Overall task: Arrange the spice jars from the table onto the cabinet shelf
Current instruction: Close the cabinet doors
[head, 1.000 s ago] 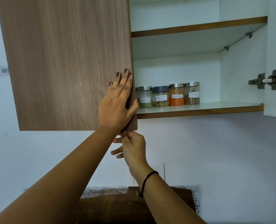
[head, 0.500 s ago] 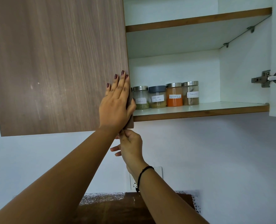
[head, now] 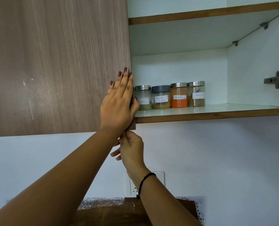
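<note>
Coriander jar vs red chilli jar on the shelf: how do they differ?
Coriander jar has a dark matte lid; red chilli jar a shiny metal one. Coriander jar holds a low layer of tan powder; red chilli jar is nearly full of orange. Both clear, upright, white-labelled.

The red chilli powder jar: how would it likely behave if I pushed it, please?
The red chilli powder jar is squat and nearly full, so probably hefty and unlikely to tip. Its smooth clear wall may be slippery.
</note>
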Demonstrator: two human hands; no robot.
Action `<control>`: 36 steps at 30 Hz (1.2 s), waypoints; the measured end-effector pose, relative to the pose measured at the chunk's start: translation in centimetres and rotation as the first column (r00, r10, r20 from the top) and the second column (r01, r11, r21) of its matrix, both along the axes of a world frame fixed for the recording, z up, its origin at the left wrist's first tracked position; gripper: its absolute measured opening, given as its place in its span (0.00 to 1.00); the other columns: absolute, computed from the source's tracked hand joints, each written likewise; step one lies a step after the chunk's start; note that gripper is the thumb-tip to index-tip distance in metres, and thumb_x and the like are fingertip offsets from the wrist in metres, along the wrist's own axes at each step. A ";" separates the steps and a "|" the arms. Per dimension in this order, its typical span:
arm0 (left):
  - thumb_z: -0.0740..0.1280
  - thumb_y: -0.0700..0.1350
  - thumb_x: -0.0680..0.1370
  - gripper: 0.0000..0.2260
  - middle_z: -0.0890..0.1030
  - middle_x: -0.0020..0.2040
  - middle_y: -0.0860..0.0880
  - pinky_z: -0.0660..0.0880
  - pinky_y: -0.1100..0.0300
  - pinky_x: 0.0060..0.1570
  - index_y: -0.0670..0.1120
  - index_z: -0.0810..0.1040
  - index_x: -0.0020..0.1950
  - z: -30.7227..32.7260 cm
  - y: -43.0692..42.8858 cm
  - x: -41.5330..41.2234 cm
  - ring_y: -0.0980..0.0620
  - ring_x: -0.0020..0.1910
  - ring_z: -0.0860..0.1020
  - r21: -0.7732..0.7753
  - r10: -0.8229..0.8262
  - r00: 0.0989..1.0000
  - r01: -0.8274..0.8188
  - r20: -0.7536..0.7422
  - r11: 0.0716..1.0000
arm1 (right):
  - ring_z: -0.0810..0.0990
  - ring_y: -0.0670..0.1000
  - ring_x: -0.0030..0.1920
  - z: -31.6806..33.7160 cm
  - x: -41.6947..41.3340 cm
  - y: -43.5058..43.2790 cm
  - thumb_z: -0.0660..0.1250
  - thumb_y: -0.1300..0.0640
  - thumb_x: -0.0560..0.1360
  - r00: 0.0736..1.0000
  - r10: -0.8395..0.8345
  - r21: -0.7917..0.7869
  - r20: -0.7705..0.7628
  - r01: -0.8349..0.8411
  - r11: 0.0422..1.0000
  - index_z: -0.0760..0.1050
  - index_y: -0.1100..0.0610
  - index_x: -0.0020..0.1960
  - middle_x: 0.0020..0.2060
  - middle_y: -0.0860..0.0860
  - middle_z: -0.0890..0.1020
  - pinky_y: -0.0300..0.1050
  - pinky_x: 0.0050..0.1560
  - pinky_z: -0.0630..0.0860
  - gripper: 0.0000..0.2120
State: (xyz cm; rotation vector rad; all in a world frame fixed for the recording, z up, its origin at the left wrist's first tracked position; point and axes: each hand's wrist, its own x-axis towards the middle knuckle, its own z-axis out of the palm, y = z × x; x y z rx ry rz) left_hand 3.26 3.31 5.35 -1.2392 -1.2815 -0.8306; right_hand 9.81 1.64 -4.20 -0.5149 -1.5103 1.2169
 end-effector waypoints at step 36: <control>0.59 0.52 0.80 0.28 0.64 0.79 0.51 0.62 0.48 0.76 0.49 0.60 0.80 -4.6 -9.5 9.6 0.53 0.78 0.62 0.105 -0.581 0.441 0.728 0.684 0.677 | 0.76 0.66 0.32 6.1 18.7 -7.7 0.62 0.50 0.78 0.911 -0.291 0.542 -0.293 0.409 0.735 0.72 0.66 0.35 0.29 0.63 0.76 0.57 0.26 0.73 0.21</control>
